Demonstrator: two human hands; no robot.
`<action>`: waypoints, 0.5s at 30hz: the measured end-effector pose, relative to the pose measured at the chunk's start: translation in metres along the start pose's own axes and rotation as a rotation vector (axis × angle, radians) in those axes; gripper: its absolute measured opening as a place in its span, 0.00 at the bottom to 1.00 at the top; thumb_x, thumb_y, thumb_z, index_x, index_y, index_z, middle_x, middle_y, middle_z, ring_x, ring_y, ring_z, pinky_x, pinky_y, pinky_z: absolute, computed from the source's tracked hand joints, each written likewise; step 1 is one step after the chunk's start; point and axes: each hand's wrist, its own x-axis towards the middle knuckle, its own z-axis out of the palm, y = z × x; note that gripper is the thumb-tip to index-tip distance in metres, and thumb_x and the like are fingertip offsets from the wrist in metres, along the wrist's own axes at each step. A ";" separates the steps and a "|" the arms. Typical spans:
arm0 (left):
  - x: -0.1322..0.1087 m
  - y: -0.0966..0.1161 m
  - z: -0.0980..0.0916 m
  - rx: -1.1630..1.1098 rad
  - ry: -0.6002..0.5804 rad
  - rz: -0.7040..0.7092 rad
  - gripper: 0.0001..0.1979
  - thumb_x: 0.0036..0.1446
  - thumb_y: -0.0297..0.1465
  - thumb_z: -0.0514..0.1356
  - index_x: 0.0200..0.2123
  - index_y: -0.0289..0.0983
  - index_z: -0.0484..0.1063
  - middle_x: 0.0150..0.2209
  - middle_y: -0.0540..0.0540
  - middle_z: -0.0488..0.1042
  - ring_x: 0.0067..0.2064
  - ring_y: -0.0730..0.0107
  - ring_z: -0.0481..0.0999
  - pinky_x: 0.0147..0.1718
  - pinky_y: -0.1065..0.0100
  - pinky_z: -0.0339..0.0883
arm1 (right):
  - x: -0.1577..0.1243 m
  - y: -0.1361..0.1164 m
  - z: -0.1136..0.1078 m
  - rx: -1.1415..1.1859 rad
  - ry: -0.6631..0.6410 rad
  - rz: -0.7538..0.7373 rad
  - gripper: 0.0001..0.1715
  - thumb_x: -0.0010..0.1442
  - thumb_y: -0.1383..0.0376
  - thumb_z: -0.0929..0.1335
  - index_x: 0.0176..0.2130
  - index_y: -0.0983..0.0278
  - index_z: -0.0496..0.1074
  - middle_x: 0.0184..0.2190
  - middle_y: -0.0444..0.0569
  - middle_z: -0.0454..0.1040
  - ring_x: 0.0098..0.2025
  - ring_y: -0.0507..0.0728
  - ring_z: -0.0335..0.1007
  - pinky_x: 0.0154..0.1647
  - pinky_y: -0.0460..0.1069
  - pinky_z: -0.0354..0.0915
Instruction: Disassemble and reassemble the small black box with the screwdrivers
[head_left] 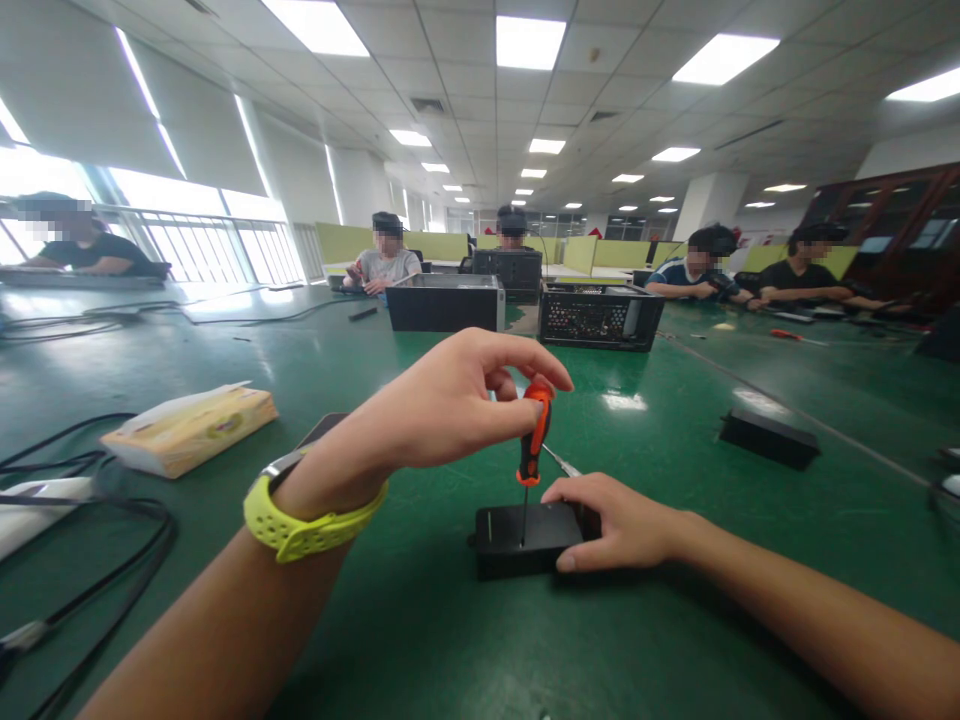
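Note:
My left hand (480,395), with a yellow-green watch band on its wrist, grips the top of an orange and black screwdriver (534,440) between thumb and fingers. The screwdriver stands nearly upright, and its thin shaft reaches down to the top face of a small black box (499,545). Whether the tip sits in a screw is too small to tell. My right hand (611,525) is closed around the box's right end, thumb at the near side and fingers at the far side. Behind the box, a thin cable with a metallic-looking end lies partly hidden.
On the green table (405,640) a tissue pack (191,430) and black cables (142,560) lie at left. Another black box (770,438) sits at right. Two computer cases, one closed-sided (446,305) and one perforated (600,318), stand farther back. Several people sit around the table.

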 end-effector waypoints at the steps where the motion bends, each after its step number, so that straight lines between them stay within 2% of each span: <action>1: 0.000 0.001 0.000 -0.018 0.001 0.005 0.13 0.51 0.25 0.59 0.41 0.37 0.77 0.29 0.52 0.75 0.24 0.80 0.66 0.22 0.77 0.60 | 0.000 0.000 0.000 0.000 0.001 0.002 0.29 0.51 0.49 0.73 0.46 0.64 0.70 0.33 0.44 0.70 0.32 0.53 0.63 0.32 0.46 0.57; 5: 0.001 0.002 0.003 -0.059 0.023 0.004 0.12 0.50 0.22 0.58 0.39 0.35 0.76 0.35 0.50 0.78 0.29 0.77 0.73 0.27 0.76 0.67 | 0.000 -0.001 0.000 0.014 -0.003 0.018 0.29 0.51 0.49 0.73 0.46 0.64 0.71 0.33 0.44 0.70 0.32 0.53 0.63 0.32 0.46 0.57; 10: 0.000 0.001 0.003 -0.032 -0.002 -0.038 0.12 0.51 0.23 0.57 0.38 0.37 0.76 0.31 0.51 0.78 0.30 0.75 0.74 0.26 0.75 0.66 | 0.001 0.000 0.000 0.013 -0.004 0.011 0.29 0.51 0.49 0.73 0.46 0.64 0.71 0.32 0.44 0.69 0.31 0.52 0.63 0.31 0.45 0.57; 12: -0.001 0.001 0.003 -0.007 -0.010 -0.032 0.09 0.51 0.25 0.59 0.36 0.37 0.76 0.30 0.51 0.77 0.30 0.75 0.74 0.25 0.76 0.66 | 0.001 0.000 0.000 0.014 -0.002 0.002 0.28 0.51 0.49 0.73 0.45 0.64 0.71 0.32 0.43 0.70 0.31 0.52 0.63 0.31 0.45 0.57; 15: 0.000 0.001 0.004 -0.015 0.049 -0.022 0.08 0.52 0.32 0.62 0.36 0.36 0.73 0.32 0.51 0.77 0.31 0.76 0.74 0.26 0.76 0.66 | 0.001 -0.001 0.000 0.012 0.001 0.003 0.28 0.51 0.49 0.73 0.45 0.64 0.71 0.32 0.43 0.69 0.31 0.52 0.63 0.31 0.45 0.57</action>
